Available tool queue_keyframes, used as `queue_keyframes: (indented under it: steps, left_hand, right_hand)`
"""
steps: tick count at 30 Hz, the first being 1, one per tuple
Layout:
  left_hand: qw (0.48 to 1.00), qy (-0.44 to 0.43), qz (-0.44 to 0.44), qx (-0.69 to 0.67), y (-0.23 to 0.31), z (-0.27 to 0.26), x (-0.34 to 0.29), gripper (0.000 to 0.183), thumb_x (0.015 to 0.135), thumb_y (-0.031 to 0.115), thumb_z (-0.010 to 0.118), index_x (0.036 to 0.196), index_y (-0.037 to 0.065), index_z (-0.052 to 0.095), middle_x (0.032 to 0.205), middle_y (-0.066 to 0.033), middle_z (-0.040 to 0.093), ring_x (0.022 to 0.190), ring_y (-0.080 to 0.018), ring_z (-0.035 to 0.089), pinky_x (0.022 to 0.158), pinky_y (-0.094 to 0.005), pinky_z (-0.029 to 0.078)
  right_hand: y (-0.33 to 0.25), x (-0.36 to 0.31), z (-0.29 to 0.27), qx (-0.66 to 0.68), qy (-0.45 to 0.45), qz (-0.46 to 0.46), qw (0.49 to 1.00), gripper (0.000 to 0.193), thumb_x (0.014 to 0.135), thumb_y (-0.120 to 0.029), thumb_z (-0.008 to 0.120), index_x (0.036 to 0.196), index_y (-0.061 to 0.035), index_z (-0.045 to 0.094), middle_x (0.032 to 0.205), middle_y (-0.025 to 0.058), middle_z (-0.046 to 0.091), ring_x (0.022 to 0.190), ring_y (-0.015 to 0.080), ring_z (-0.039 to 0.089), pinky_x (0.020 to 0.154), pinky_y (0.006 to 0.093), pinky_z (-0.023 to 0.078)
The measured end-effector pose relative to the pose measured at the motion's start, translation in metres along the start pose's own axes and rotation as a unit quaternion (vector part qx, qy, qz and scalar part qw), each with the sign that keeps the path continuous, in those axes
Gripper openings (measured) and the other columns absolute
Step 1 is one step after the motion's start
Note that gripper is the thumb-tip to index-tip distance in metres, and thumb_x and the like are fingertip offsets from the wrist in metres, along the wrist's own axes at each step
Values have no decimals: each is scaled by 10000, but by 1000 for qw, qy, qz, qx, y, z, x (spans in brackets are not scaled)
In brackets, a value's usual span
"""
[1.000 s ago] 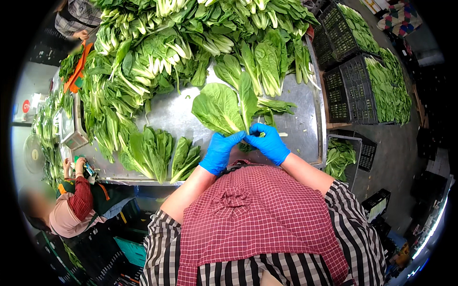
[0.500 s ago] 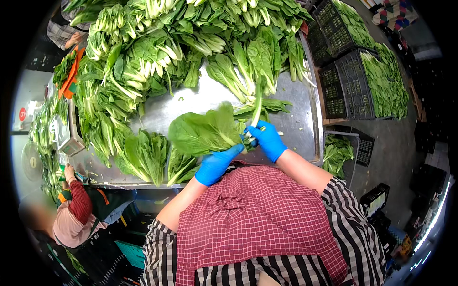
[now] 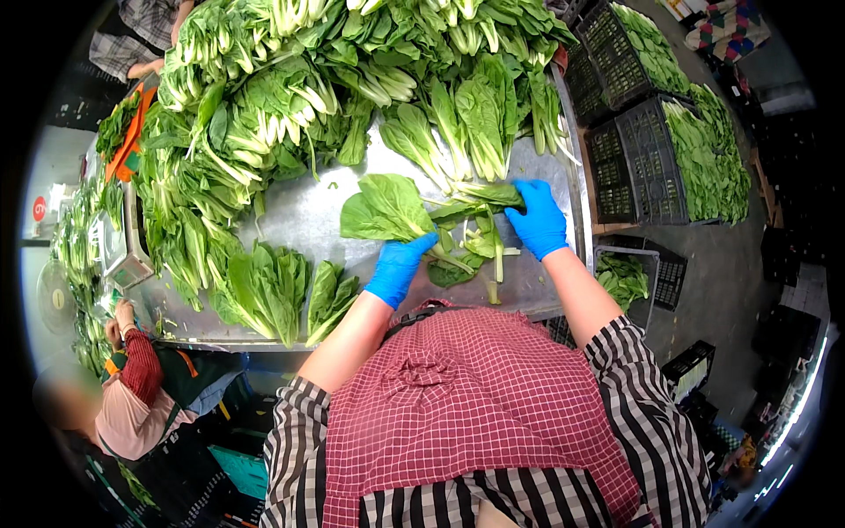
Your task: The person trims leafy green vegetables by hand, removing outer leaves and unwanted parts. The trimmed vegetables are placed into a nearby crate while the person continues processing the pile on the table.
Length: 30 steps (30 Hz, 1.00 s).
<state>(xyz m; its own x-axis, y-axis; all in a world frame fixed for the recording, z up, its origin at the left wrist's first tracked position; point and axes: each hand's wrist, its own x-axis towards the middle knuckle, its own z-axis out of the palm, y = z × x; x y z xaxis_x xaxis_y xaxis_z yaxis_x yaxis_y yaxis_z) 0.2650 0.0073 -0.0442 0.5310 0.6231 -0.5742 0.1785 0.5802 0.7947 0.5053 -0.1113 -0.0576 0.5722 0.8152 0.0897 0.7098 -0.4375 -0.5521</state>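
Note:
My blue-gloved left hand [image 3: 400, 267] is closed round the pale stems of a bunch of leafy bok choy [image 3: 385, 209], its broad green leaves fanning out up and to the left above the metal table [image 3: 295, 207]. Off to the right, my gloved right hand [image 3: 540, 220] has thumb and fingers on either side of the leaf end of another bok choy [image 3: 487, 193] lying on the table. Between the hands lie loose torn leaves and stem pieces [image 3: 482, 242]. Two bunches [image 3: 275, 295] rest left of my left forearm.
A large heap of bok choy [image 3: 290, 97] covers the table's far and left side. Black crates [image 3: 647, 158] filled with greens stand at the right, above a grey bin [image 3: 653, 282] of leaves. Co-workers are at the left [image 3: 141, 387] and far left [image 3: 132, 53].
My hands have moved apart. The right one let go of the stalk it was pulling and reached right to another bok choy; the left drew slightly back with its bunch. Loose leaves now lie between them.

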Motion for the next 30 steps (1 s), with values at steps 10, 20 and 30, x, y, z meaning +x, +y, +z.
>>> queue_keyframes:
  steps: [10,20,30]
  left_hand:
    - [994,-2,82,-71,27,-3,-25,398,811,54,666,1193,9,567,1116,-74,620,1011,-179,595,886,-308,478]
    - [995,-100,16,14,44,18,-28,459,798,101,730,1209,28,538,1104,-76,615,998,-190,594,857,-320,493]
    - [946,-23,-20,-322,14,-4,-24,357,869,61,631,1206,2,530,1103,-107,603,971,-224,606,848,-347,509]
  right_hand:
    - [-56,12,-76,36,-50,-146,987,184,727,-80,651,909,-105,669,869,107,614,804,306,610,684,378,493]
    - [-128,31,-63,287,-100,-90,949,314,755,-60,629,1064,-109,636,866,61,617,741,189,603,660,295,495]
    - [-82,-11,16,388,-228,119,885,282,848,-191,659,1091,-50,635,892,68,650,774,143,609,718,280,510]
